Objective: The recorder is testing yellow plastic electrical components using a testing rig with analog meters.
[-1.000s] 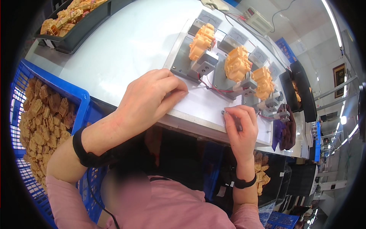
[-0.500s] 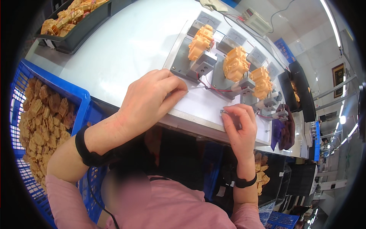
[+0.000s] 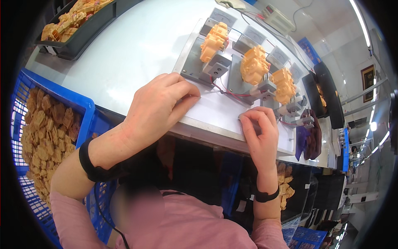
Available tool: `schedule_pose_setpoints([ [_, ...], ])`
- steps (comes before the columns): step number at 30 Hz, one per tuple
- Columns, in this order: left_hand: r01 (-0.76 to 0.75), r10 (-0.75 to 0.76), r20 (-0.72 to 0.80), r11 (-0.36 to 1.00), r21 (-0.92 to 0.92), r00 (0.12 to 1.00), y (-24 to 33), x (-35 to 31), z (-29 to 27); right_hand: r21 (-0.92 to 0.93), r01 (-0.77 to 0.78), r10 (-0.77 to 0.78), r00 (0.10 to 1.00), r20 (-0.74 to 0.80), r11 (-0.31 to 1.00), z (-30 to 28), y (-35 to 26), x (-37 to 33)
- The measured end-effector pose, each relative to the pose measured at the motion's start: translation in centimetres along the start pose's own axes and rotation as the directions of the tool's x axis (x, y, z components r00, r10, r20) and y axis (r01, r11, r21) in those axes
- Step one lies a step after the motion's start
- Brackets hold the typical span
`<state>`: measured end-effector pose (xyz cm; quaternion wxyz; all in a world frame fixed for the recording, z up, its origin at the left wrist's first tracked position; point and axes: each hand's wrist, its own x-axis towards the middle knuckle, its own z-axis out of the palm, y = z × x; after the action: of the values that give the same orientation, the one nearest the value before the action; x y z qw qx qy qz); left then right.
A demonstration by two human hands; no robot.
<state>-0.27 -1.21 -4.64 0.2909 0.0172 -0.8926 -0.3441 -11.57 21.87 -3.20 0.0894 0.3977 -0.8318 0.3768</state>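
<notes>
My left hand [image 3: 163, 101] lies on the near left part of the white fixture board [image 3: 215, 108], fingers curled and thumb against them. Whatever its fingertips may hold is hidden. My right hand [image 3: 262, 130] is closed in a pinch at the board's front edge, on a small metal piece [image 3: 240, 117] that barely shows. Beyond my hands, grey clamp stands [image 3: 216, 68] carry yellow-orange plastic housings; one housing [image 3: 214, 42] is on the left, another [image 3: 254, 65] in the middle, a third [image 3: 284, 86] further right. Red and black wires [image 3: 236, 95] run between the stands.
Dial meters [image 3: 250, 38] stand behind the housings. A black bin [image 3: 78, 47] of yellow parts sits at the far left. Beside my left arm is a blue crate [image 3: 89, 110] of similar parts. A power supply box [image 3: 278, 20] stands at the back; dark purple cloth [image 3: 311, 139] lies right.
The scene has shifted slightly left in view. My right fingers have moved a little over the small metal piece, which shows less now. My left hand keeps its curled pose.
</notes>
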Motion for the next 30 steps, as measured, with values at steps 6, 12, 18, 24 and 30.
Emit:
schedule_pose_setpoints([
  [6, 0.007, -0.007, 0.010, 1.000, 0.001, 1.000, 0.0, 0.2, -0.1, -0.115, 0.120, -0.136, 0.980, -0.144, 0.986, -2.0, 0.6, -0.9],
  [12, 0.019, -0.018, 0.025, 0.999, -0.027, 1.000, 0.0, 0.2, 0.0, -0.150, -0.149, 0.115, 0.970, -0.215, 0.977, -6.5, 3.5, -2.5],
  [18, 0.012, -0.012, 0.026, 1.000, -0.011, 1.000, 0.2, 0.2, 0.0, -0.153, -0.148, 0.136, 0.987, -0.081, 0.977, -6.3, 4.8, -3.3],
  [24, 0.019, -0.019, -0.004, 1.000, -0.010, 1.000, 0.3, 0.2, 0.2, -0.135, -0.128, 0.120, 0.991, -0.068, 0.983, -6.1, 5.0, -2.9],
  [30, 0.037, -0.037, 0.005, 0.999, -0.026, 0.999, 0.2, 0.2, 0.2, -0.123, -0.150, 0.141, 0.987, -0.082, 0.981, -5.8, 5.2, -2.8],
])
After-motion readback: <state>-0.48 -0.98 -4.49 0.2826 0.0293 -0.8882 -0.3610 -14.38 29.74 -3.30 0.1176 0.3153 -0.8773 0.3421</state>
